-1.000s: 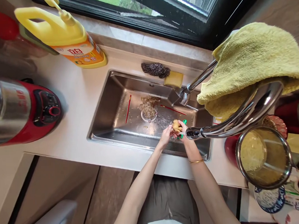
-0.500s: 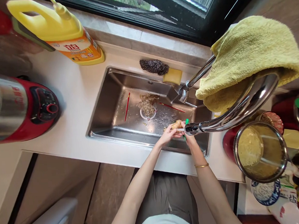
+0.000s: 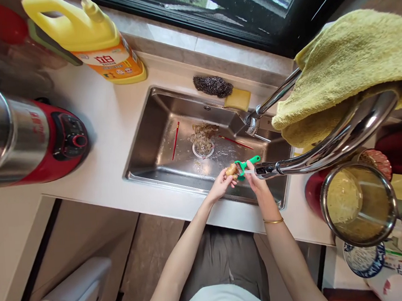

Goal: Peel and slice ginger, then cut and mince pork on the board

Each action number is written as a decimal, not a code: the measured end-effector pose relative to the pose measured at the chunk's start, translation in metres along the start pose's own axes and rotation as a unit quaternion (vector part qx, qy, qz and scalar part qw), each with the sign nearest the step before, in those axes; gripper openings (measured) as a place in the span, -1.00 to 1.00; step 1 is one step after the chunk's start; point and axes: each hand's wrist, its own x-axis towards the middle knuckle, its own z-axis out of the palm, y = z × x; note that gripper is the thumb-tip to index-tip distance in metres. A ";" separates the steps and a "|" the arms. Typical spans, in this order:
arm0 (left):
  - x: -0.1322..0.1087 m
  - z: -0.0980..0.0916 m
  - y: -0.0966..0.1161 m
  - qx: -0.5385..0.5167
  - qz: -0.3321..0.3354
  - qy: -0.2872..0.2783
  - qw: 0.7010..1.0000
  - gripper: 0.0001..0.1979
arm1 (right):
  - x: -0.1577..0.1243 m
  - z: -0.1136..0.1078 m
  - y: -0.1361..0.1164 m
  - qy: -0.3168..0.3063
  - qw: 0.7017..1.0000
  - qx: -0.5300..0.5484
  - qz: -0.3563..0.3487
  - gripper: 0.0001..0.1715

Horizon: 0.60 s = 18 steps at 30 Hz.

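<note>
Over the front right part of the steel sink (image 3: 143, 161), my left hand (image 3: 220, 186) is closed round a knobbly tan piece of ginger (image 3: 231, 170). My right hand (image 3: 256, 181) grips a green peeler (image 3: 254, 160), whose head is against or very close to the ginger. The faucet's spout end (image 3: 264, 169) partly covers the right fingers. Pale wet peelings (image 3: 204, 139) lie heaped over the drain. Two thin red sticks, like chopsticks, rest on the sink floor: one stick (image 3: 175, 141) at the left, the other stick (image 3: 238, 142) at the right.
Behind the sink sit a steel scourer (image 3: 213, 86) and a yellow sponge (image 3: 238, 99). A yellow towel (image 3: 343, 74) hangs over the curved faucet. Left are a detergent jug (image 3: 112, 60) and a red-and-steel appliance (image 3: 64, 137). A steel-rimmed container (image 3: 380, 202) stands at the right.
The peeler has turned and now shows plainly, its handle pointing up and right. The ginger is now more exposed in my left hand. The whole view has shifted slightly.
</note>
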 end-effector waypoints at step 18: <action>-0.024 -0.002 0.015 0.063 0.054 0.019 0.996 -0.54 | -0.007 0.023 -0.004 -0.061 0.987 -0.139 -0.051 -0.72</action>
